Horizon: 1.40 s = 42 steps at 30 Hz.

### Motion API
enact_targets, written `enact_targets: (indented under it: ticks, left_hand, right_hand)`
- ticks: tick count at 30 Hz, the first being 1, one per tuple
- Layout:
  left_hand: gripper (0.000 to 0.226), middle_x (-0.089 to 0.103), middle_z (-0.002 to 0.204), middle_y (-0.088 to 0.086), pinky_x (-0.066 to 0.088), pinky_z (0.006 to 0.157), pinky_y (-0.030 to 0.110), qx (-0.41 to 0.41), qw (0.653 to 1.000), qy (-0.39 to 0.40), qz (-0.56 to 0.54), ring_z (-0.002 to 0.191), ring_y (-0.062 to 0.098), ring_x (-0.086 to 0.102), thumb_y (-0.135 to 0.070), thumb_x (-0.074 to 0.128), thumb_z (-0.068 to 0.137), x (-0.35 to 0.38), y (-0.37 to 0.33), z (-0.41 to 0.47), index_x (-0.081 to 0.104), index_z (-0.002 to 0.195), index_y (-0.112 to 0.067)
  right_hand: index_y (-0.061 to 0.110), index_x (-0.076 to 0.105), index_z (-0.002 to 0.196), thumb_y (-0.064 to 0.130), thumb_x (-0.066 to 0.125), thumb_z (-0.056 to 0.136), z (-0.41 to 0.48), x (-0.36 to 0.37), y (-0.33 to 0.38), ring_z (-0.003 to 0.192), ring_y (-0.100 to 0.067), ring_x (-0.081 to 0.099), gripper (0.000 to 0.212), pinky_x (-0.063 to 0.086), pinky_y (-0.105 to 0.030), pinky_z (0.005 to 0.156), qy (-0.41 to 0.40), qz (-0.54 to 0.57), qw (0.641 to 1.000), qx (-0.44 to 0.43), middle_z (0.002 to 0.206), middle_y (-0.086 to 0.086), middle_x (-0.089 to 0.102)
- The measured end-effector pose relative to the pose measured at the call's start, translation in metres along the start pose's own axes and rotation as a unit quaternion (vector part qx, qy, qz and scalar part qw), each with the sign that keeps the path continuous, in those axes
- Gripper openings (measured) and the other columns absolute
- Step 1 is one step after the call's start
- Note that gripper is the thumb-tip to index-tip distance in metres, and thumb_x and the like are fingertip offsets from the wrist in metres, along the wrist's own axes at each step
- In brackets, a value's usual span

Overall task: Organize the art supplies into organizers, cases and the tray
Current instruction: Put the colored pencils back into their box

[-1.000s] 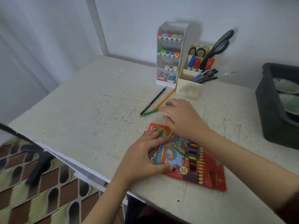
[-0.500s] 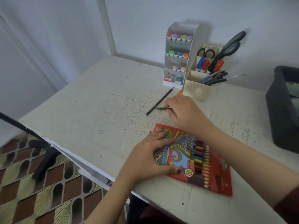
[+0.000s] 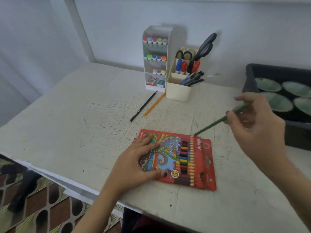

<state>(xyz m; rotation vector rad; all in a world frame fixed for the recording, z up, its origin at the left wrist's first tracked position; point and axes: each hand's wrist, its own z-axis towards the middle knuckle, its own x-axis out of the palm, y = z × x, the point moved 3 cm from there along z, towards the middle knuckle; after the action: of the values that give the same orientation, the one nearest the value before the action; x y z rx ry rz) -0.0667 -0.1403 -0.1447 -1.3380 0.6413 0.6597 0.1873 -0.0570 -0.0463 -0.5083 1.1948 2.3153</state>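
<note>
Green pencil (image 3: pixel 217 122) is being pinched between the thumb and fingers of the right hand (image 3: pixel 257 126), its lower tip pointing down at the far edge of the red pencil case (image 3: pixel 196 165); contact cannot be confirmed. The left hand (image 3: pixel 139 163) is lying flat, fingers extended, pressing on the case on the white table (image 3: pixel 67 132). A black pencil (image 3: pixel 143 106) and an orange pencil (image 3: pixel 154 104) are lying loose near the marker organizer (image 3: pixel 155 31) and the cream organizer (image 3: pixel 178 93). A dark tray (image 3: pixel 249 78) is sitting at the right.

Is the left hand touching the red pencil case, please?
Touching. The head view shows the left hand resting flat on the red pencil case, fingers across its cover.
</note>
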Motion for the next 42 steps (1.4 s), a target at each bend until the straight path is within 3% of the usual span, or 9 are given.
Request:
enact_targets:
  ticks: [8, 14, 20, 24, 28, 32, 36, 39, 42]
  left_hand:
    - [0.080, 0.020, 0.139, -0.040, 0.001, 0.101, -0.003, 0.002, 1.000, 0.009, 0.012, 0.131, -0.024, 0.010, -0.080, 0.059, 0.055, 0.001, -0.002, 0.000, 0.045, 0.128, -0.053]
    - [0.076, 0.023, 0.142, -0.038, 0.002, 0.105, 0.001, 0.002, 1.000, 0.008, 0.005, 0.134, -0.019, 0.012, -0.076, 0.064, 0.057, 0.002, -0.003, 0.000, 0.045, 0.127, -0.055]
    - [0.075, 0.022, 0.140, -0.040, 0.001, 0.103, -0.001, 0.001, 1.000, 0.004, 0.008, 0.131, -0.024, 0.009, -0.077, 0.063, 0.056, 0.002, -0.006, -0.001, 0.043, 0.125, -0.057]
    - [0.073, 0.020, 0.140, -0.040, 0.001, 0.103, -0.001, 0.000, 1.000, 0.006, 0.016, 0.131, -0.024, 0.008, -0.078, 0.061, 0.056, 0.002, -0.006, 0.000, 0.042, 0.124, -0.059]
    - [0.074, 0.020, 0.140, -0.040, 0.003, 0.104, 0.003, -0.004, 1.000, 0.007, 0.018, 0.132, -0.023, 0.008, -0.079, 0.061, 0.056, 0.001, -0.006, -0.001, 0.041, 0.125, -0.059]
    - [0.073, 0.018, 0.139, -0.041, 0.000, 0.102, 0.000, -0.002, 1.000, 0.008, 0.019, 0.129, -0.027, 0.005, -0.078, 0.061, 0.056, 0.002, -0.007, -0.001, 0.040, 0.123, -0.060]
    - [0.074, 0.017, 0.138, -0.042, -0.001, 0.100, -0.003, -0.001, 1.000, 0.009, 0.017, 0.126, -0.031, 0.003, -0.080, 0.059, 0.054, 0.002, -0.008, -0.001, 0.038, 0.123, -0.060]
    - [0.075, 0.017, 0.138, -0.041, 0.000, 0.101, -0.001, 0.000, 1.000, 0.007, 0.016, 0.127, -0.029, 0.005, -0.081, 0.058, 0.055, 0.002, -0.006, 0.000, 0.039, 0.123, -0.059]
    - [0.077, 0.017, 0.138, -0.042, 0.000, 0.101, -0.001, -0.001, 1.000, 0.008, 0.019, 0.129, -0.027, 0.006, -0.082, 0.057, 0.055, 0.002, -0.004, 0.000, 0.039, 0.125, -0.058]
  right_hand:
    - [0.024, 0.052, 0.083, 0.006, 0.060, 0.088, -0.042, -0.032, -0.057, 0.070, -0.003, 0.069, 0.021, 0.054, -0.012, 0.065, -0.074, 0.101, 0.971, 0.206, 0.082, -0.004, 0.066]
    - [0.015, 0.066, 0.090, 0.003, 0.064, 0.084, -0.052, -0.025, -0.076, 0.071, -0.010, 0.068, 0.014, 0.052, -0.010, 0.064, 0.024, 0.164, 0.934, 0.316, 0.090, -0.010, 0.069]
    - [0.030, 0.071, 0.079, 0.009, 0.070, 0.081, -0.041, -0.011, -0.076, 0.088, -0.008, 0.059, 0.021, 0.042, -0.010, 0.065, 0.153, 0.070, 0.947, 0.275, 0.092, 0.010, 0.067]
    - [0.040, 0.069, 0.076, 0.015, 0.072, 0.081, -0.034, 0.009, -0.079, 0.092, -0.014, 0.058, 0.025, 0.045, -0.029, 0.077, 0.218, 0.004, 0.951, 0.221, 0.092, 0.008, 0.065]
    - [0.045, 0.066, 0.081, 0.025, 0.070, 0.082, -0.028, 0.034, -0.067, 0.097, -0.014, 0.051, 0.020, 0.043, -0.041, 0.087, 0.227, -0.049, 0.959, 0.164, 0.090, 0.016, 0.058]
    - [0.041, 0.068, 0.102, 0.036, 0.063, 0.086, -0.040, 0.048, -0.053, 0.107, -0.013, 0.045, 0.017, 0.027, -0.036, 0.094, 0.159, -0.146, 0.968, 0.131, 0.104, 0.012, 0.056]
    - [0.029, 0.027, 0.147, 0.049, 0.038, 0.094, -0.068, 0.048, -0.039, 0.142, -0.020, 0.019, 0.058, -0.002, -0.046, 0.114, 0.180, -0.268, 0.934, 0.151, 0.154, -0.003, 0.025]
    - [0.023, -0.012, 0.149, 0.056, 0.020, 0.093, -0.087, 0.051, -0.031, 0.145, -0.019, -0.011, 0.073, -0.021, -0.048, 0.108, 0.246, -0.274, 0.912, 0.178, 0.159, -0.004, -0.007]
    - [0.023, -0.024, 0.145, 0.058, 0.015, 0.093, -0.092, 0.056, -0.030, 0.144, -0.016, -0.018, 0.074, -0.032, -0.043, 0.100, 0.254, -0.231, 0.920, 0.190, 0.159, -0.002, -0.009]
